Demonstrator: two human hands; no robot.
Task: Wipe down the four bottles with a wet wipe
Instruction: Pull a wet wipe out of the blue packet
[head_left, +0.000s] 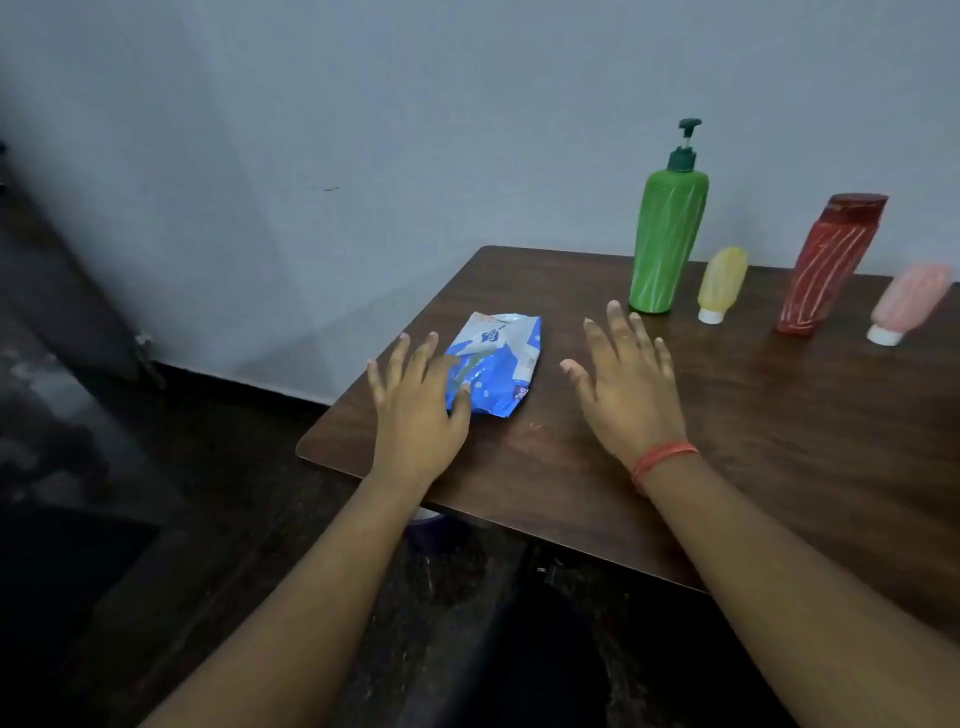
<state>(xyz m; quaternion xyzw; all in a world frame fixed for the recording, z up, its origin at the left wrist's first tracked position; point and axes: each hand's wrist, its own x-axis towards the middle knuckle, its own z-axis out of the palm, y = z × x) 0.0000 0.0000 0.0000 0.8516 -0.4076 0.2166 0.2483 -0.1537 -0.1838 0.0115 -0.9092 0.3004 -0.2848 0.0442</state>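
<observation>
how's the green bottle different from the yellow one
The green bottle is much taller than the yellow bottle. The green bottle carries a dark green pump on top, while the yellow bottle stands upside down on a white cap. The green bottle is opaque with pale streaks; the yellow bottle looks soft and translucent. Both stand side by side at the back of the table, and neither hand touches them.
</observation>
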